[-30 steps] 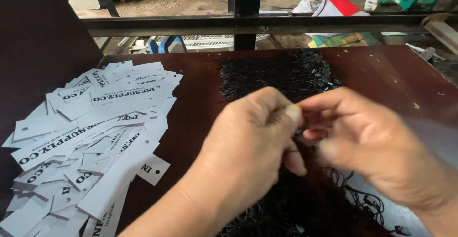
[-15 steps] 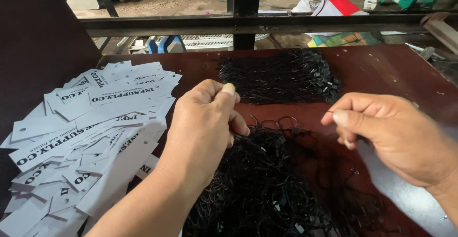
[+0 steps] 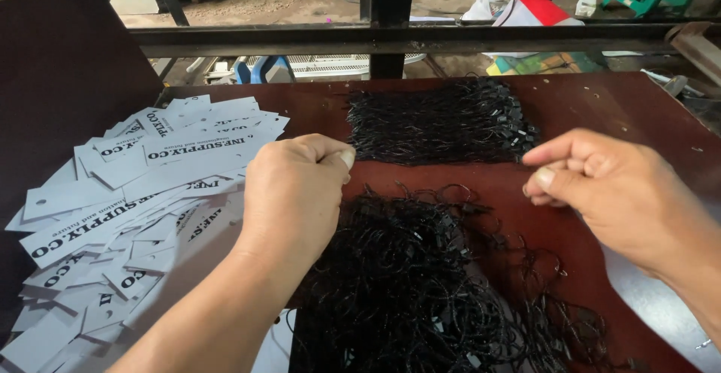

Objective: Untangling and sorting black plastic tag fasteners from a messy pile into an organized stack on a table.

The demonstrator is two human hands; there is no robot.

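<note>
My left hand (image 3: 297, 193) hovers over the near pile of loose black cord loops (image 3: 420, 283), thumb and forefinger pinched together. My right hand (image 3: 612, 189) is held to the right, its fingertips also pinched; the two hands are about a hand's width apart. A thin black cord seems to run between them, but it is too fine to make out. Farther back lies a neat bundle of black cords (image 3: 439, 121). A heap of white paper tags with black print (image 3: 128, 215) spreads to the left of my left hand.
The dark red-brown tabletop (image 3: 601, 110) carries everything. A dark board (image 3: 60, 65) stands along the left side. Black metal rails (image 3: 390, 35) cross behind the table, with colourful clutter on the floor beyond.
My hands were together over the cords a second ago; they have since drawn apart, left hand going left and right hand going right.
</note>
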